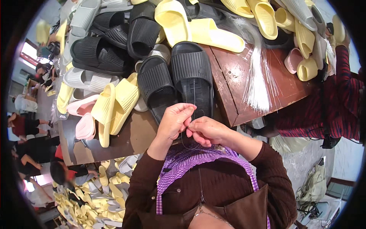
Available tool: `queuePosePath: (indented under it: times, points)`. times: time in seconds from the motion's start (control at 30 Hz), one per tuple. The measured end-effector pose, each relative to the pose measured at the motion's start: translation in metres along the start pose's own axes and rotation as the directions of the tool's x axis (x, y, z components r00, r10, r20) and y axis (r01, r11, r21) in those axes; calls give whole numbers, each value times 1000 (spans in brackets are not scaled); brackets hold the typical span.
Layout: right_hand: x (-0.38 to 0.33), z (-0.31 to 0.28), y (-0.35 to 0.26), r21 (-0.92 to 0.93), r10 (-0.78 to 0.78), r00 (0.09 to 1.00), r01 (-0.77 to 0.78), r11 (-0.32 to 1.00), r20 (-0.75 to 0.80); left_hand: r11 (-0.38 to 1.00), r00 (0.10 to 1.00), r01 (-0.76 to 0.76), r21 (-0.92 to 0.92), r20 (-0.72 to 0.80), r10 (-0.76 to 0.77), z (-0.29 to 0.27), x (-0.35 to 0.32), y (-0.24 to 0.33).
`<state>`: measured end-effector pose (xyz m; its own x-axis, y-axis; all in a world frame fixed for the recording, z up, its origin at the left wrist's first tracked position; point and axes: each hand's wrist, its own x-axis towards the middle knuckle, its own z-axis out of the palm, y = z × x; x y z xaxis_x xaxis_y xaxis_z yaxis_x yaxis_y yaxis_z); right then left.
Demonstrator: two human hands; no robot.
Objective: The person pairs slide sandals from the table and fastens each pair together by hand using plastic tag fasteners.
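Both hands meet at the near edge of the table, in front of a pair of black slide slippers, the left slipper [155, 80] and the right slipper [191, 63]. A thin clear plastic strand [194, 91] runs up over the right slipper's footbed, and a loop of it hangs below my fingers. My left hand [175, 121] pinches the strand between thumb and fingertips. Close beside it, my right hand [210, 129] has its thumb and index finger closed on the same strand, the other fingers curled. Whether the strand passes through the slippers cannot be made out.
On the brown table [228, 84], a fanned bundle of clear strands [260, 82] lies to the right. Yellow slippers [216, 35], more black slippers [100, 55] and grey ones crowd around. A large slipper pile [91, 202] sits lower left. A person [320, 103] stands at the right.
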<state>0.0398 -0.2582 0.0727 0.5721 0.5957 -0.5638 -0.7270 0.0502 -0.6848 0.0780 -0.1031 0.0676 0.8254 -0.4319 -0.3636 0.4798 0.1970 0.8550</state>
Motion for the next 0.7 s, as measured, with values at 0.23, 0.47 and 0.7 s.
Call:
queuePosePath:
  times: [0.23,0.47,0.7]
  points:
    - [-2,-1,-19,-34,35,999,-36,999,-34,1000,999,10,12,38,-11,2,5,15]
    - [-10,9,-29,-112,44,990,-60,992,-138,999,999,23,35,25,-24,0,2,12]
    - [-57,14,-41,-845,-692,692,234,481,-202,944,999,44,-328,0,-46,11,5,-1]
